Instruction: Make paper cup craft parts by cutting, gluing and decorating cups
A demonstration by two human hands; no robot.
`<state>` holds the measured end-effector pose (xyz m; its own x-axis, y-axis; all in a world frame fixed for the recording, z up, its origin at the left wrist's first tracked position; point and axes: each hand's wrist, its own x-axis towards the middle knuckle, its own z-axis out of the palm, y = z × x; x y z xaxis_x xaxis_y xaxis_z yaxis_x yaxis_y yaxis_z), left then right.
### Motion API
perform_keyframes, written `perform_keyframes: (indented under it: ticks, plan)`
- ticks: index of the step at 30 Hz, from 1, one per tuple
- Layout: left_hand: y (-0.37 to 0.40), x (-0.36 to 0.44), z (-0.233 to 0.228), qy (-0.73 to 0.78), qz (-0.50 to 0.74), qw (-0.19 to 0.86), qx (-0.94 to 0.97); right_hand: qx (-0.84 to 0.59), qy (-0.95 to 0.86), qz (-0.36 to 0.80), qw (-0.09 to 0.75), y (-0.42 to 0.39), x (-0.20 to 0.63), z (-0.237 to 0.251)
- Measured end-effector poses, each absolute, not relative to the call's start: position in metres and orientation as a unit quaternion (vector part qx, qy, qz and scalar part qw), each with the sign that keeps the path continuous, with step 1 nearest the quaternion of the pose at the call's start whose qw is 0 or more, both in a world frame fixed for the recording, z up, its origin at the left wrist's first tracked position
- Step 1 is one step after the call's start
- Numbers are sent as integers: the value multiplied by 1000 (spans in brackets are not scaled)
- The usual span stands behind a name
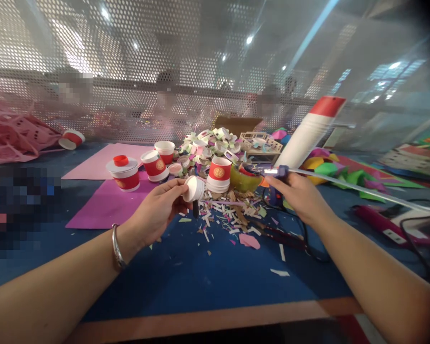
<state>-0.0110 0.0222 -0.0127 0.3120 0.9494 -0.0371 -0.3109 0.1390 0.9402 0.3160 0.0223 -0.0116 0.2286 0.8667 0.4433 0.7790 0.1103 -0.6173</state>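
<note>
My left hand holds a small white paper cup on its side, with a dark short stick hanging below the fingers. My right hand grips a blue hot-glue gun; a long clear glue stick juts from its back toward the right. The gun's nozzle points left toward a stack of red-and-white paper cups and a green bowl. A silver bangle sits on my left wrist.
Paper scraps litter the blue table. More red cups stand on pink and purple sheets. A white cylinder with a red cap leans behind. Coloured paper pieces and a pink tool lie right. Perforated screen behind.
</note>
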Motion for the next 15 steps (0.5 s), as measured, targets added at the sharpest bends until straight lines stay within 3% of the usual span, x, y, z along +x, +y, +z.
perform_keyframes:
  ticks: [6,12,15]
  plan:
    - [21,-13,-10,352,466,670,458,-668,-613,97,412,-2,319,-11]
    - [23,-15,-16,326,461,674,477,-701,-599,-15,387,-64,301,-26]
    - [22,-13,-17,327,448,674,488,-593,-737,-40,321,-88,275,-32]
